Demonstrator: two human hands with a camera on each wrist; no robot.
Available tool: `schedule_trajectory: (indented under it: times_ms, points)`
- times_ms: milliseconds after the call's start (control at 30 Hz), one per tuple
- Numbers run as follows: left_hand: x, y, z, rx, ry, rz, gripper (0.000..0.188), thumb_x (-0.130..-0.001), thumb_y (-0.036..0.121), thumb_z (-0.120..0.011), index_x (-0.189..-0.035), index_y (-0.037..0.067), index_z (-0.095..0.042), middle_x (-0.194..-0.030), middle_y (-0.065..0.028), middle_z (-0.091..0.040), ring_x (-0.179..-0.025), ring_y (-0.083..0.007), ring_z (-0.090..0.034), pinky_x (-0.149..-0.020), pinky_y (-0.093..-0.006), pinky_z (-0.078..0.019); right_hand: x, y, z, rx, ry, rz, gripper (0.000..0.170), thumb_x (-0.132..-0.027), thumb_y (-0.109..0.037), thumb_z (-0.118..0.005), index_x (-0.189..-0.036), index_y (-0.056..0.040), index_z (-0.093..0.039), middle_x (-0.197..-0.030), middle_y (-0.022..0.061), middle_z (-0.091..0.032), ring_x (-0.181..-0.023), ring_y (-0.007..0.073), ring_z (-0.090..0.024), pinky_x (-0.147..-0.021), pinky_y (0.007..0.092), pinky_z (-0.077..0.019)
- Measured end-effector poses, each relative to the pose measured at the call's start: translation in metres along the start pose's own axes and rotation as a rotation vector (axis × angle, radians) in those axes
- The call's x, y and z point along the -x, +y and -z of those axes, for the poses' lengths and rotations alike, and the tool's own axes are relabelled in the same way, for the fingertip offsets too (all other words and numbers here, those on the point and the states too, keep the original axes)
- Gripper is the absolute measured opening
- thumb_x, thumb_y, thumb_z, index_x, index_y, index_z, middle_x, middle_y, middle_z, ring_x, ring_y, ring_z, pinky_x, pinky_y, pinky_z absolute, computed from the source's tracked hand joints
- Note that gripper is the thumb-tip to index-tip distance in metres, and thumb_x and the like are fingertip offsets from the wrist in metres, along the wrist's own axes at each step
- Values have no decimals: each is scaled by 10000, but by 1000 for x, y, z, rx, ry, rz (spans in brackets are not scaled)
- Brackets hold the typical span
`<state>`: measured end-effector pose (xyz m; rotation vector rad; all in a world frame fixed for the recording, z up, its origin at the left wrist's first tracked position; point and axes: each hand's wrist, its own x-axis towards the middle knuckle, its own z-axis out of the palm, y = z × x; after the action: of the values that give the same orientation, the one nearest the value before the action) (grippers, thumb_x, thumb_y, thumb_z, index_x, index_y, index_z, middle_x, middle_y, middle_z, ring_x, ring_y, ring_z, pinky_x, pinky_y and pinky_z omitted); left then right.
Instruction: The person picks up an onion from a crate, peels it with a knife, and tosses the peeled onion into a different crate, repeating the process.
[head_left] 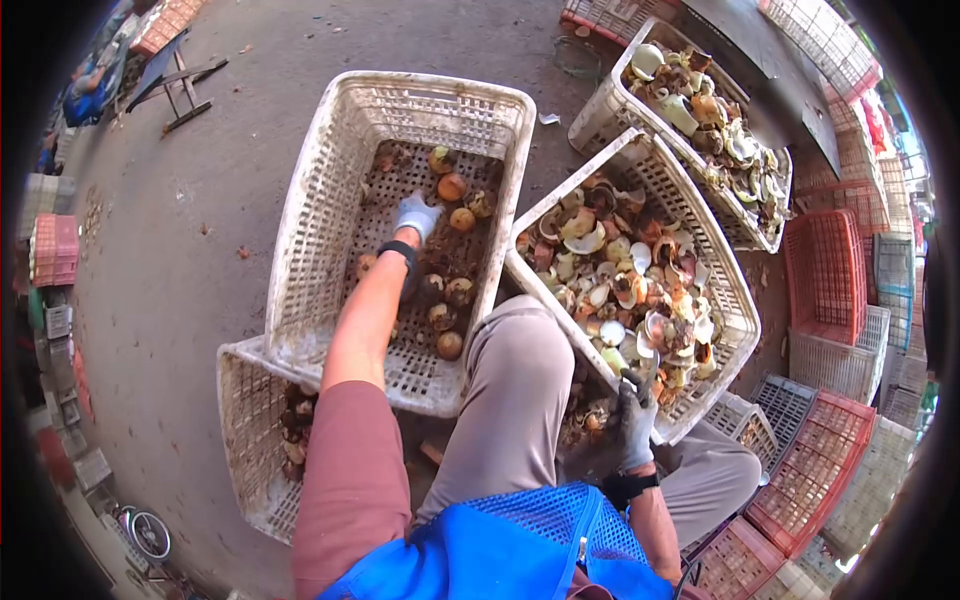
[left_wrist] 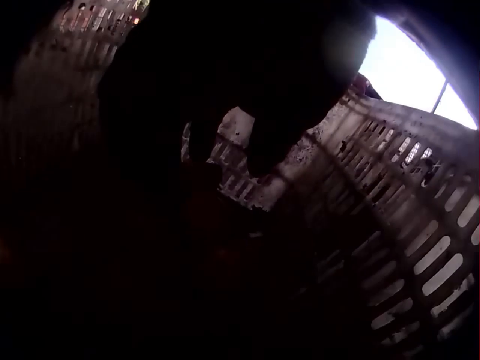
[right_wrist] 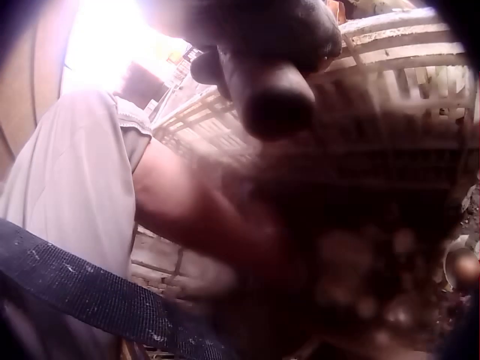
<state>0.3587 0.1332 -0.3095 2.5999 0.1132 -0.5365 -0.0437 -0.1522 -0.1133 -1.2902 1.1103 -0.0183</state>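
Observation:
In the head view the left hand point(head_left: 417, 216), in a pale glove, reaches down into a large white crate point(head_left: 300, 215), beside a brown onion point(head_left: 452, 187) and another onion point(head_left: 462, 219). The left wrist view is very dark; the hand point(left_wrist: 232, 82) is a silhouette with gaps between its fingers, and no held thing can be made out. The right hand point(head_left: 636, 425), its glove dark at the fingers, is at the near rim of a second crate point(head_left: 735, 290) full of peelings. In the right wrist view its dark fingers point(right_wrist: 277, 97) look bent; whether they grip anything is unclear.
A third crate of peelings point(head_left: 710, 120) stands at the upper right. Another white crate point(head_left: 250, 430) lies partly under the large one. The person's knee point(head_left: 520, 350) is between the crates. Red crates point(head_left: 825, 265) stand at the right; a folding stool point(head_left: 175, 85) is at the upper left.

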Motion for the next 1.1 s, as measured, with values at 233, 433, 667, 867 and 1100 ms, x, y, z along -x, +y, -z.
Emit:
schedule_trajectory:
  times_ms: [233,433,667,867,1100]
  points:
    - [-36,17,-19,65,-91,-165,528,-820,505,-598,-1141,88,-651,-1153,-203,-639,-1085,-382,-598,-897,-421,-496,-5,-6,5,3,-39,-57,292,-940,-153,-563,-1199,-18,-576,-572,-11,-493,-436,62,-431,-407,206,-342]
    - [-17,-31,13,-342,-473,-349,517,-792,344,-680,-1227,77,-597,-1216,-206,-610,-1112,-368,-582,-929,-420,-480,-3,-11,-4,119,8,-79,337,-951,-245,-597,-1225,-54,-558,-576,-26,-479,-443,53,-396,-409,198,-310]
    - [81,-51,12,-664,-625,-569,506,-773,277,-687,-1233,97,-578,-1146,-186,-630,-1080,-366,-597,-907,-444,-479,-2,-9,-3,117,9,-54,330,-957,-244,-591,-1225,-55,-558,-561,-21,-477,-436,52,-393,-399,192,-289]
    - [118,-15,-32,-599,-420,-775,388,-809,210,-614,-1174,78,-616,-1091,-190,-644,-1051,-353,-604,-918,-444,-454,-5,-4,1,29,-28,-50,337,-954,-224,-595,-1230,-33,-564,-558,-13,-495,-434,56,-405,-407,196,-302]
    - [104,8,-71,-714,-597,-577,297,-875,173,-555,-1103,9,-652,-1023,-176,-696,-908,-310,-681,-788,-405,-536,-10,3,7,29,-60,-7,296,-963,-170,-545,-1226,-33,-561,-559,-20,-475,-424,62,-406,-393,205,-309]
